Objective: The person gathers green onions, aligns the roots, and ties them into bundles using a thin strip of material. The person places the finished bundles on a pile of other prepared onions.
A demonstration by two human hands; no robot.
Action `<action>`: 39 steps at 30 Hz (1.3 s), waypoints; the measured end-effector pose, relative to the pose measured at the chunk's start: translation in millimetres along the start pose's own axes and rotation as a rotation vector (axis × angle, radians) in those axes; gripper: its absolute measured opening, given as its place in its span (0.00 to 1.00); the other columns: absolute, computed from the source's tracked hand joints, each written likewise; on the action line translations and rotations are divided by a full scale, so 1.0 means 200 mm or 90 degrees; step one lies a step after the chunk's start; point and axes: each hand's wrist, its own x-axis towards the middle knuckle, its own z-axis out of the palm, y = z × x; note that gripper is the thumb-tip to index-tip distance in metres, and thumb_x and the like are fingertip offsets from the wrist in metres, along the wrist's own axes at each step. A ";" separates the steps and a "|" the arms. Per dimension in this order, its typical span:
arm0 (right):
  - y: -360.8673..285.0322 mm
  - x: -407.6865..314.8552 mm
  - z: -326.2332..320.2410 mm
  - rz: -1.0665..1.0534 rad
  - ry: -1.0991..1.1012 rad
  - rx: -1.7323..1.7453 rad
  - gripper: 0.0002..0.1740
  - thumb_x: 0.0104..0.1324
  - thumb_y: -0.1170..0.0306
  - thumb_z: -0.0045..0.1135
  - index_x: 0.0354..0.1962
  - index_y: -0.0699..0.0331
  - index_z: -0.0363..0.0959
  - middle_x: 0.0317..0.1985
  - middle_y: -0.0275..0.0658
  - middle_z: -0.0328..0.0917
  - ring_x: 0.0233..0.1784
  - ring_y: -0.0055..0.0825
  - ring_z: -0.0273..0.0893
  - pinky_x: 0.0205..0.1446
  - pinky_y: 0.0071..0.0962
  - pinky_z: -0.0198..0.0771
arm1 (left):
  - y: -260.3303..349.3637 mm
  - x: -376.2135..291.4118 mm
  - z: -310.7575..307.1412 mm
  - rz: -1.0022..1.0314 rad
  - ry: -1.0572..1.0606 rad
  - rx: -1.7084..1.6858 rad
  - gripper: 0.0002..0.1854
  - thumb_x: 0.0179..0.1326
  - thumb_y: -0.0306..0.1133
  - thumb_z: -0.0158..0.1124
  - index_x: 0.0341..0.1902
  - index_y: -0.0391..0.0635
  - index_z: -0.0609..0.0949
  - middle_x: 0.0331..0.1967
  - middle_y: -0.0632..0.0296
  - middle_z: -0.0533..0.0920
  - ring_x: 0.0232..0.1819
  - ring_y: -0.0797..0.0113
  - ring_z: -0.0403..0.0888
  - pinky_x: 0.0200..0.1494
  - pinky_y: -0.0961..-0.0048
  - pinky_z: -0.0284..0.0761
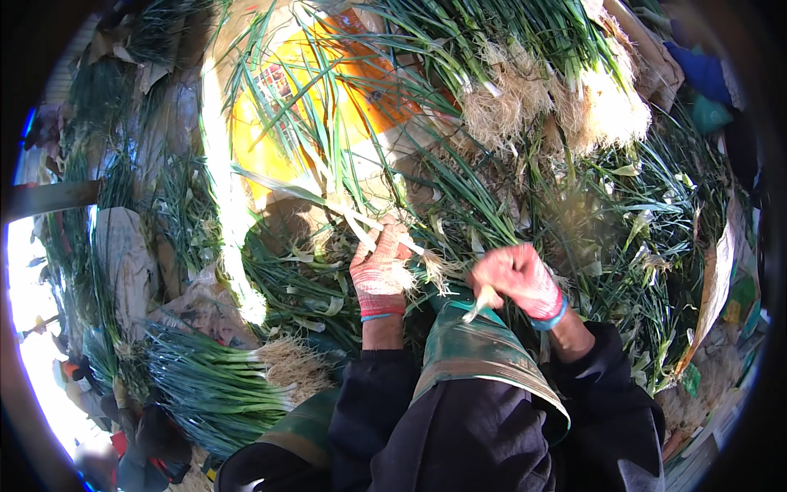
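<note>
My left hand point(381, 264), in a red-and-white work glove, is closed around a few green onions point(335, 206). Their white stalks and leaves point up and left, while their pale roots hang at the right of the glove. To its right, above my knee in a green rubber boot point(473, 344), is my right hand point(516, 277), gloved alike and slightly blurred. A pale, whitish strip of onion skin or stalk point(484, 302) is pinched between its fingers. The two hands are apart.
Bundled green onions with bushy roots point(510, 98) lie at the upper right, and a trimmed-looking pile point(240, 381) lies at lower left. Loose leaves point(615, 246) cover the ground at right. A yellow-orange printed sack point(270, 123) lies ahead. Part of another person point(147, 443) shows at lower left.
</note>
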 end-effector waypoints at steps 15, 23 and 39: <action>0.28 0.17 0.04 -0.019 0.193 -0.108 0.07 0.63 0.72 0.60 0.34 0.69 0.76 0.27 0.31 0.77 0.29 0.13 0.71 0.34 0.18 0.68 | -0.08 -0.07 -0.08 -0.202 -0.154 -0.088 0.25 0.56 0.18 0.61 0.60 0.37 0.74 0.54 0.54 0.77 0.56 0.60 0.75 0.58 0.64 0.73; 0.31 0.17 0.02 -0.044 0.182 -0.096 0.05 0.62 0.75 0.59 0.35 0.68 0.76 0.29 0.31 0.79 0.30 0.14 0.72 0.35 0.18 0.69 | -0.11 -0.06 -0.11 -0.172 -0.215 -0.077 0.27 0.54 0.17 0.62 0.60 0.36 0.72 0.50 0.55 0.77 0.51 0.62 0.76 0.53 0.65 0.75; 0.30 0.17 -0.04 -0.079 0.226 -0.282 0.04 0.61 0.75 0.60 0.34 0.68 0.77 0.26 0.30 0.77 0.27 0.14 0.69 0.32 0.18 0.66 | -0.07 -0.15 0.06 0.056 -0.043 0.136 0.11 0.58 0.21 0.66 0.44 0.39 0.81 0.35 0.63 0.81 0.30 0.76 0.76 0.32 0.80 0.73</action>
